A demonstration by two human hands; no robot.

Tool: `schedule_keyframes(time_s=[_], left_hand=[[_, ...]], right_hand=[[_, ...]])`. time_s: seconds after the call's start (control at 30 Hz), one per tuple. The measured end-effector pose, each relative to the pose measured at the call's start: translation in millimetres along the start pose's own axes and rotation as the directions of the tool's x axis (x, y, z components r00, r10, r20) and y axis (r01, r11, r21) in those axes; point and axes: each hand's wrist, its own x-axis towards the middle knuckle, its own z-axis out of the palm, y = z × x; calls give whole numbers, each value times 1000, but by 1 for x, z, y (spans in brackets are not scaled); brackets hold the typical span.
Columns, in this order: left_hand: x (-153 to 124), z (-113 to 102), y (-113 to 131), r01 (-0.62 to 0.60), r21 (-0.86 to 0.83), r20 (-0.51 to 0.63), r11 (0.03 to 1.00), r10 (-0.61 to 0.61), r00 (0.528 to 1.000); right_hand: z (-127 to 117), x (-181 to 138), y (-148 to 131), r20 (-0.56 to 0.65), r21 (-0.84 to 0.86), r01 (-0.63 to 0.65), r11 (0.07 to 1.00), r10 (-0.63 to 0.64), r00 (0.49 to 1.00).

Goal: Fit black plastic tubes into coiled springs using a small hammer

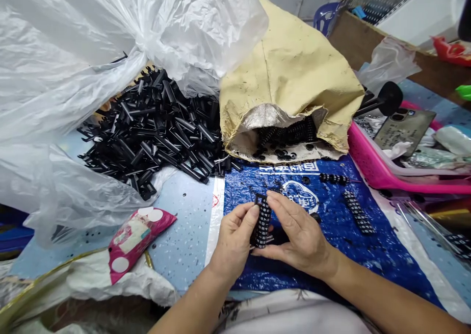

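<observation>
Over the blue printed sheet, my left hand pinches a black row of number wheels with white digits. My right hand grips the same row from the other side, its fingers along the top end and its thumb under the bottom. The row tilts slightly between both hands. Another row of black number wheels lies on the sheet to the right. Above it, a short row of black wheels sits on a thin rod.
A heap of black plastic holders spills from a clear plastic bag at left. A yellow sack opens toward me, with number wheels inside. On the right stands a pink basket with a phone. A pink packet lies at front left.
</observation>
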Motion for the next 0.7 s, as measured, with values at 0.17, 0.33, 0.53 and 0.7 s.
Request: schedule_keyframes(time_s=[0.17,0.33,0.53,0.7], left_hand=[[2,-5,-5,31,-9,7,999,-31,1000],[2,-17,-8,13,43,-25,999,-12,1000],[4,-78,9,-243,782,7,574,382,924],[7,-100,24,-107,902,73,419,97,993]], right_hand=[[1,-1,-2,49,27,-28,999,27,998],[0,-7,4,165,108,-77,991,59,984],[-7,-29,10,415,106,-79,991,28,909],[-11,-16,12,182,133,-163,978,137,974]])
